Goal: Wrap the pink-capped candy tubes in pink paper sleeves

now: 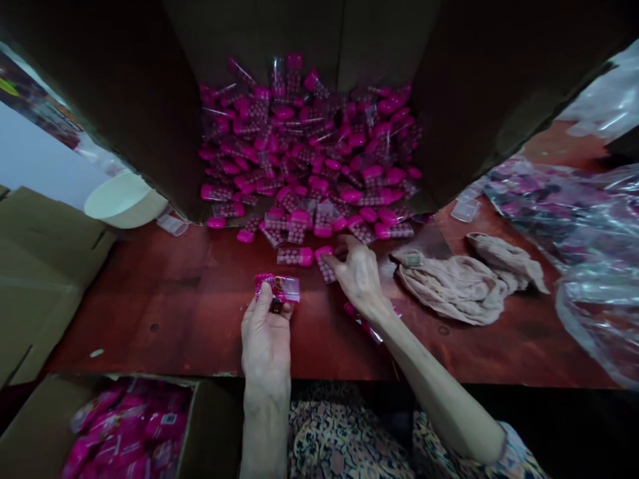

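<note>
My left hand is closed around a small pink printed packet with a clear end, held above the red table. To its right, my right hand has its thumb and fingers on a small pink-capped bottle of pink balls at the front of a large pile. Another bottle lies on its side between the hands. Under my right forearm lies a pink and clear packet, partly hidden.
A large cardboard box surrounds the pile. Crumpled cloth and plastic bags lie right. A white bowl stands left. An open carton of pink packets sits below the table's left front edge.
</note>
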A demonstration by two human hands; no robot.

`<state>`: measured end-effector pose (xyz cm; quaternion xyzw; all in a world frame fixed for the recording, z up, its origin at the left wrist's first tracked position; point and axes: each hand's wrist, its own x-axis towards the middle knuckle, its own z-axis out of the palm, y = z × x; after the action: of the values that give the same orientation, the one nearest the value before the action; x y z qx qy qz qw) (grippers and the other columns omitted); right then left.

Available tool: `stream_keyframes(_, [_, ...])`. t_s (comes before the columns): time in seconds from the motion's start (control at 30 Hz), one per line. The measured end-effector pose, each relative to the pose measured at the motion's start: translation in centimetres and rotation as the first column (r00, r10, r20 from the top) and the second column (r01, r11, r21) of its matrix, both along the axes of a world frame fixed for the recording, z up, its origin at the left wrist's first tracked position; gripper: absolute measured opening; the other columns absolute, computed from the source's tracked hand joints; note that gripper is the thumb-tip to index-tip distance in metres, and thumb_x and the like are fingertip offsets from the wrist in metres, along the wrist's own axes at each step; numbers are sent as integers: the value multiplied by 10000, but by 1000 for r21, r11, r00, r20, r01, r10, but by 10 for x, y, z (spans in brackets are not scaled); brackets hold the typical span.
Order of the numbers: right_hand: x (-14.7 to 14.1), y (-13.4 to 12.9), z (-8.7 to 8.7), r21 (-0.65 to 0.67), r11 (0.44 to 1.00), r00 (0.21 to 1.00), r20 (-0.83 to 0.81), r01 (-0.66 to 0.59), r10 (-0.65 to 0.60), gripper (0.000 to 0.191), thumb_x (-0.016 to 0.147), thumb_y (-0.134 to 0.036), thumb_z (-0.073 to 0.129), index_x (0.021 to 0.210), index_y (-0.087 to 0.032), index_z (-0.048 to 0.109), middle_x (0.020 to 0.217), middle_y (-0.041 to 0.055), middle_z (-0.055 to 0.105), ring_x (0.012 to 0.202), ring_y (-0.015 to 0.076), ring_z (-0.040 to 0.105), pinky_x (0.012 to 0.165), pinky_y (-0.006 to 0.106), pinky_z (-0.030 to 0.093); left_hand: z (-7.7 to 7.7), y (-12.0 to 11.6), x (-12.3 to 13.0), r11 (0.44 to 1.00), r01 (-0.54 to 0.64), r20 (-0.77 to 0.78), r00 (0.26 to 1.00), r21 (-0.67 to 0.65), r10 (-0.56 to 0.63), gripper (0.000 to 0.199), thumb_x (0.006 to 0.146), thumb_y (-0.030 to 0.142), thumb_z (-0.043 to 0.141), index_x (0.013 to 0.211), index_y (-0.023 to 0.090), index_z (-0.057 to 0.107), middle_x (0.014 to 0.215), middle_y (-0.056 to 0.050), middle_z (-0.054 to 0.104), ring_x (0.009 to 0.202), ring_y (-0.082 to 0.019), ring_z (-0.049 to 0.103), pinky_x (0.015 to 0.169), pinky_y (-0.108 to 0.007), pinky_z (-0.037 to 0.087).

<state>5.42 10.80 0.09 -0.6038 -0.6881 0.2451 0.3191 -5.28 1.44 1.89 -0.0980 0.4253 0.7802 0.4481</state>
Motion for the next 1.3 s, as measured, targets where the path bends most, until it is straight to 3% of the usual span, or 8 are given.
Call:
stream_keyframes(0.2, [6, -22, 10, -35, 995, 957, -279, -91, 77, 253, 765, -262, 636, 983, -133, 632, 850, 71, 696, 720, 183, 655, 632, 300, 518, 2, -1, 0, 1000, 3, -10, 1000, 15, -3, 137, 819, 81, 582, 731, 126, 678, 698, -1, 694, 597, -70, 614, 518, -165, 457])
stream_keyframes(0.3, [8, -47, 22, -64, 977, 806, -577, -203, 130, 274, 760, -289, 674, 1004, -175, 626, 890, 50, 680, 759, 168, 654, 651, 289, 539, 1, -1, 0, 1000, 12, -20, 1000, 22, -11, 92, 800, 99, 612, 745, 122, 682, 712, -10, 698, 607, -78, 617, 524, -170, 455])
stream_keyframes(0.4, [8, -66, 29, -48, 975, 720, -683, -218, 127, 263, 737, -240, 708, 989, -215, 637, 859, 22, 639, 767, 164, 638, 627, 280, 537, 0, 0, 1, 1000, 25, -26, 999, 18, -24, 86, 800, 102, 609, 769, 126, 685, 748, -17, 706, 638, -88, 623, 564, -189, 472])
stream_keyframes(0.67, [10, -76, 24, 42, 995, 766, -636, -87, 94, 239, 763, -204, 689, 993, -240, 635, 859, 5, 603, 781, 159, 619, 655, 288, 532, 0, 2, 10, 999, 38, -34, 999, 30, -37, 126, 812, 102, 589, 734, 134, 682, 703, -10, 702, 622, -81, 617, 576, -184, 473])
stream_keyframes(0.87, [13, -77, 23, 71, 992, 818, -561, -102, 125, 227, 780, -186, 670, 1001, -210, 624, 864, 11, 599, 758, 152, 623, 614, 267, 521, -6, 2, 12, 994, 101, -70, 993, 39, -98, 27, 732, 154, 683, 757, 142, 687, 745, -12, 713, 648, -95, 627, 617, -211, 481])
stream_keyframes(0.97, [16, -77, 24, 100, 987, 873, -462, -124, 156, 201, 787, -176, 658, 985, -179, 624, 822, 16, 607, 716, 146, 620, 603, 261, 518, -9, 2, 14, 991, 129, -142, 982, 27, -124, 90, 667, 189, 739, 723, 139, 687, 698, -11, 707, 623, -105, 624, 615, -231, 482])
stream_keyframes(1.17, [22, -81, 27, 307, 943, 969, -165, -128, 185, 199, 812, -87, 556, 991, -159, 604, 811, 51, 633, 750, 174, 626, 662, 302, 527, -8, 2, 23, 994, 108, -324, 941, 8, -99, 98, 617, 193, 773, 667, 154, 698, 643, 14, 694, 605, -89, 613, 634, -223, 477])
stream_keyframes(1.3, [25, -84, 27, 233, 965, 964, -204, -122, 171, 187, 804, -125, 590, 985, -169, 605, 799, 36, 645, 712, 165, 628, 644, 305, 530, -8, 2, 24, 994, 110, -293, 950, 3, -104, 123, 585, 198, 789, 653, 149, 699, 644, 7, 700, 597, -92, 616, 631, -226, 482])
